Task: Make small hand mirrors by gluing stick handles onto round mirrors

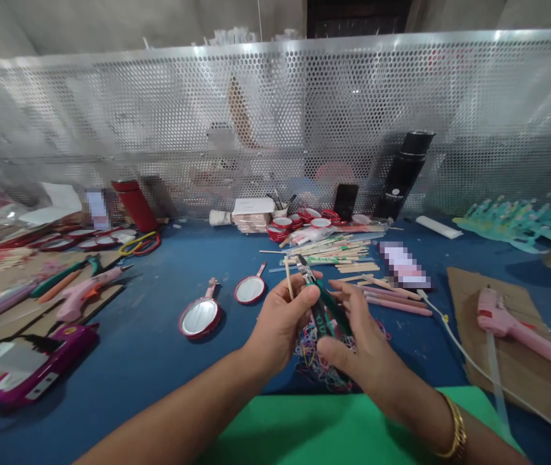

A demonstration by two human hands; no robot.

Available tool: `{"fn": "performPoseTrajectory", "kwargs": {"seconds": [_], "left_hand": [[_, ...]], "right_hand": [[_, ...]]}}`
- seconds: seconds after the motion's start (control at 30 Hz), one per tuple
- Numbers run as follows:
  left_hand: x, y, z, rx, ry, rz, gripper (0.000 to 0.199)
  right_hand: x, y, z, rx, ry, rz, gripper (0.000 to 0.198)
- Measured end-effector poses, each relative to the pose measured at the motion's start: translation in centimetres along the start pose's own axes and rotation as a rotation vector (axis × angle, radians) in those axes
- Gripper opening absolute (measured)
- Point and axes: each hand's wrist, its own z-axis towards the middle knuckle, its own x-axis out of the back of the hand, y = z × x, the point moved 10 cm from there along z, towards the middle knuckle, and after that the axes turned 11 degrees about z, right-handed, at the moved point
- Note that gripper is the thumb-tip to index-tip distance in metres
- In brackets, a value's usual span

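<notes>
Above the middle of the table, my left hand (pixel 278 323) grips a thin wooden stick (pixel 289 281) that points up. Its thumb lies against the neck of a pair of pliers (pixel 322 310) with dark green handles. Loosely round those handles is my right hand (pixel 365 336), thumb on the near side and fingers on the far side. The plier jaws point up and away, beside the stick; whether they touch it I cannot tell. Beneath my hands sits a tangle of coloured threads (pixel 321 371). Two small round red-rimmed mirrors with handles, a nearer mirror (pixel 201 316) and a farther mirror (pixel 250 289), lie to the left.
Wooden sticks (pixel 328 248) and red-rimmed round pieces (pixel 282 223) lie beyond my hands. A pink glue gun (pixel 498 316) rests on cardboard at right, another glue gun (pixel 81 294) at left. A black bottle (pixel 404 174) stands near the perforated metal screen (pixel 275 116). Green sheet (pixel 294 429) lies in front.
</notes>
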Motion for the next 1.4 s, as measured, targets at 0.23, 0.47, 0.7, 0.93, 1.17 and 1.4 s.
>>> {"fn": "performPoseTrajectory", "kwargs": {"seconds": [0.23, 0.47, 0.7, 0.93, 1.17, 1.4], "left_hand": [[-0.2, 1.4, 0.4, -0.093, -0.066, 0.253, 0.043], [2.8, 4.5, 1.6, -0.27, 0.086, 0.498, 0.023], [3.0, 5.0, 1.8, -0.319, 0.088, 0.638, 0.026], [3.2, 6.1, 1.6, -0.378, 0.113, 0.84, 0.025], [3.1, 6.7, 1.5, -0.414, 0.074, 0.908, 0.024], [2.5, 6.4, 1.4, -0.418, 0.048, 0.903, 0.016]], "right_hand": [[-0.4, 0.4, 0.0, 0.018, -0.075, -0.099, 0.08], [0.3, 0.2, 0.0, 0.032, -0.126, -0.079, 0.082], [0.1, 0.1, -0.2, 0.019, -0.124, -0.12, 0.079], [0.4, 0.2, -0.1, 0.051, -0.106, -0.138, 0.08], [0.6, 1.1, -0.1, 0.041, -0.094, -0.163, 0.08], [0.7, 1.6, 0.0, -0.022, -0.076, -0.159, 0.081]]}}
